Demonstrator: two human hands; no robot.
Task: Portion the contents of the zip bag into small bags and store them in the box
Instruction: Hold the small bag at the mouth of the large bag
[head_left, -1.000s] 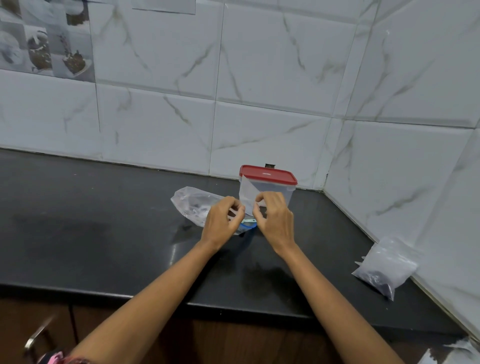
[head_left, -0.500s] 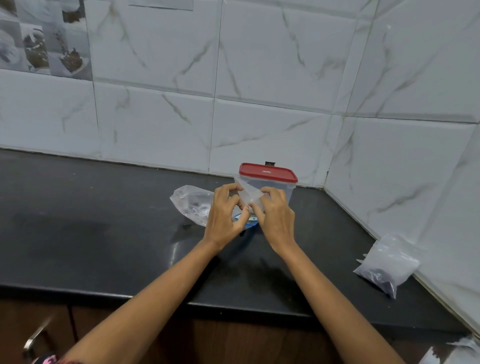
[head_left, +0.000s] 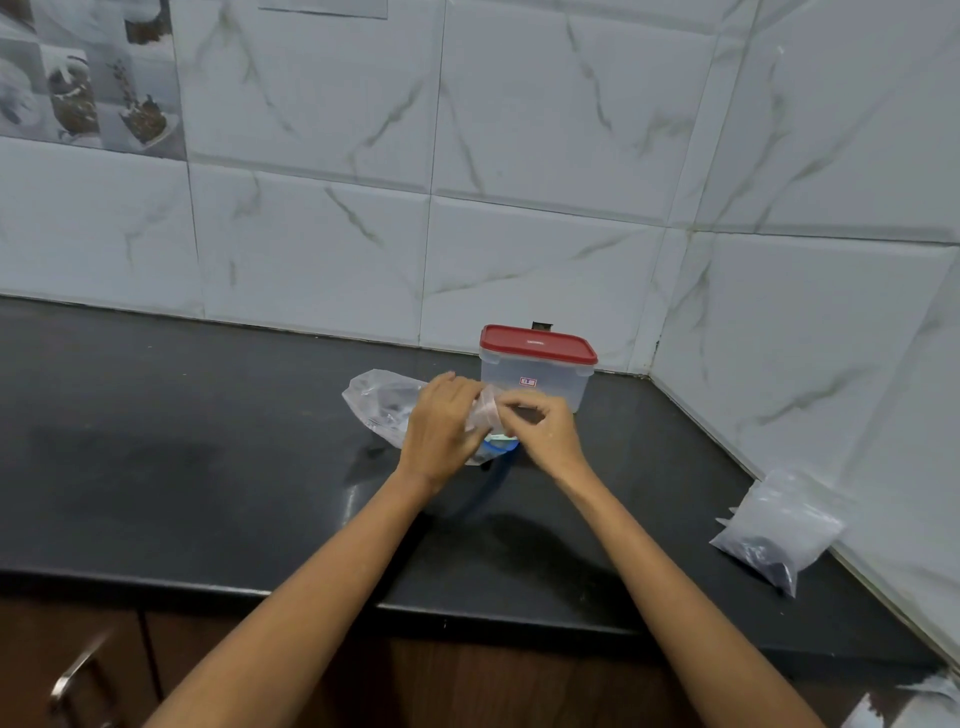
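**Hands working a small bag open, box lid on**

Cabinet handle (head_left: 78, 675) sits low at far left under the black counter (head_left: 156, 467); decorative tiles (head_left: 88, 78) are up on the wall above. Neither matters to the job, as far as I can judge.

Moving right, the zip bag (head_left: 379, 402) lies flat on the counter w/ its blue zip end (head_left: 501, 446) pointing toward me, just under the hands. I read that as parked close so contents can be taken from it w/o reaching. It looks mostly clear plastic; can't tell how much is inside.

My left hand (head_left: 441, 426) comes in from lower left, forearm angled up, back of hand to the camera, fingers curled and pinching one edge of a small bag (head_left: 485, 410). Right hand (head_left: 545, 431) mirrors it from lower right, thumb and forefinger pinching the other edge. Both hands are just above the zip bag, nearly touching each other. Probably rubbing or pulling the film apart to open the mouth, so I'd call this an early prep step.

Behind the hands, touching nothing I can see, stands the box (head_left: 537, 384) w/ its red lid (head_left: 537, 344) on. Lid has to come off before anything gets stored.

Far right, near the side wall and well apart from the rest, lies a packet (head_left: 779, 530) w/ dark contents at its bottom. Could be a finished portion or a stack of spare bags; can't say which.
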